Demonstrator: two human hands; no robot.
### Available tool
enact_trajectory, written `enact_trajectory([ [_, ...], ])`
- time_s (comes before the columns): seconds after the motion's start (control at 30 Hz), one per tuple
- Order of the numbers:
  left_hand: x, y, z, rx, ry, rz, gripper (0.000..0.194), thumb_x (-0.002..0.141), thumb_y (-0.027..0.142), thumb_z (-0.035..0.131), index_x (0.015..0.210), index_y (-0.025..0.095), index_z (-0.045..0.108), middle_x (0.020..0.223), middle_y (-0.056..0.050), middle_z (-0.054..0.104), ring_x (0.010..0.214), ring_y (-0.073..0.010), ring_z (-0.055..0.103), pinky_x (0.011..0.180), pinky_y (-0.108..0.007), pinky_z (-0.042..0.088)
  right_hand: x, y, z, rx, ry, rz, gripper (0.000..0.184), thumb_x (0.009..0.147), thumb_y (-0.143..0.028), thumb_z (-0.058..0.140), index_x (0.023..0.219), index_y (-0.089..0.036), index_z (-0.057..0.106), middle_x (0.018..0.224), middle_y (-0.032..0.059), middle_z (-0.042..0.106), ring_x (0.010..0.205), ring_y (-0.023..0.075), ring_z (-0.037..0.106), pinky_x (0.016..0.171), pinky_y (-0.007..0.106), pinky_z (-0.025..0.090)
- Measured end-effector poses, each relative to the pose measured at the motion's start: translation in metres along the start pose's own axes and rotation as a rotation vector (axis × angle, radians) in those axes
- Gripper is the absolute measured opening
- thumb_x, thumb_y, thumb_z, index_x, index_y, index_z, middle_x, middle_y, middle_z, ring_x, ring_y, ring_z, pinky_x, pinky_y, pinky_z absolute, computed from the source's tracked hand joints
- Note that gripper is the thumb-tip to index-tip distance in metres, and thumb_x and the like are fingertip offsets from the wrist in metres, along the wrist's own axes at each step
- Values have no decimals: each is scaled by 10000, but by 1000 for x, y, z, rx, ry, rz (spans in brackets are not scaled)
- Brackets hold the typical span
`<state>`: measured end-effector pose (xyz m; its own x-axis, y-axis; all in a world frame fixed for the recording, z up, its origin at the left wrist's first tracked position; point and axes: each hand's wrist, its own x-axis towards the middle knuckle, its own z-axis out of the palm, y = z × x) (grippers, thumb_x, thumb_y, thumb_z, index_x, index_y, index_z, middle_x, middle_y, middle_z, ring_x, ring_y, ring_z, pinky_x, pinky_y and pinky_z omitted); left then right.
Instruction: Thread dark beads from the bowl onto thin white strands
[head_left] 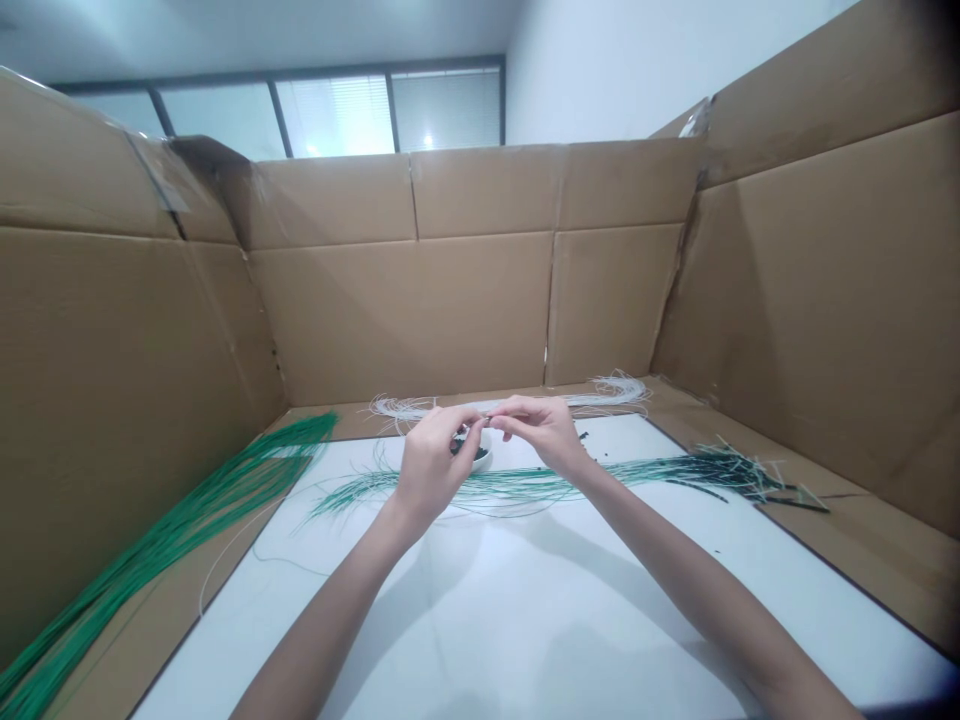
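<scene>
My left hand [435, 465] and my right hand [541, 430] meet above the white tabletop, and their fingertips pinch a thin pale wire [486, 420]. Its exact ends are hidden by my fingers. Just below them sits a small white bowl [480, 452] holding dark bits, partly hidden by my left hand. A loose bundle of thin green wires [540, 485] lies across the table beneath my wrists. Behind my hands lies a bunch of fine white wires [611, 392].
Tall cardboard walls [397, 320] surround the work area on three sides. A long green wire bundle [180, 520] lies on the cardboard at left. Cut wire ends and dark specks [750, 475] lie at right. A white tabletop [465, 620] fills the foreground.
</scene>
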<state>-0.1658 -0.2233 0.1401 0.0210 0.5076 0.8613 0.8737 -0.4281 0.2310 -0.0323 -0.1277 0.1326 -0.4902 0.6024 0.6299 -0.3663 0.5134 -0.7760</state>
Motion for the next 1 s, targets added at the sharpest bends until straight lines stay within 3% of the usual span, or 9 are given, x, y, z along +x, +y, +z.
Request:
enact_trajectory([
  [0.33, 0, -3, 1, -11, -17, -10, 117, 829, 214, 493, 798, 178, 600, 735, -4, 643, 614, -103, 525, 596, -217, 423, 0, 5, 0, -27, -15, -12, 156, 693, -304, 667, 771, -171, 689, 740, 27, 649, 610, 108, 575, 510, 226, 505],
  [0.7, 0, -2, 2, -21, 4, -5, 121, 824, 218, 499, 781, 177, 605, 714, -4, 646, 573, -98, 515, 620, -232, 434, -1, -5, -4, -312, -48, -210, 108, 757, -261, 600, 766, -186, 676, 744, 38, 654, 669, 123, 582, 594, 244, 502],
  [1.0, -1, 1, 2, -53, -8, -2, 107, 813, 175, 505, 753, 172, 594, 704, 1, 632, 613, -100, 528, 616, -221, 422, -1, 1, -2, -97, -60, -103, 117, 733, -280, 631, 768, -174, 664, 734, 22, 629, 612, 103, 560, 514, 224, 499],
])
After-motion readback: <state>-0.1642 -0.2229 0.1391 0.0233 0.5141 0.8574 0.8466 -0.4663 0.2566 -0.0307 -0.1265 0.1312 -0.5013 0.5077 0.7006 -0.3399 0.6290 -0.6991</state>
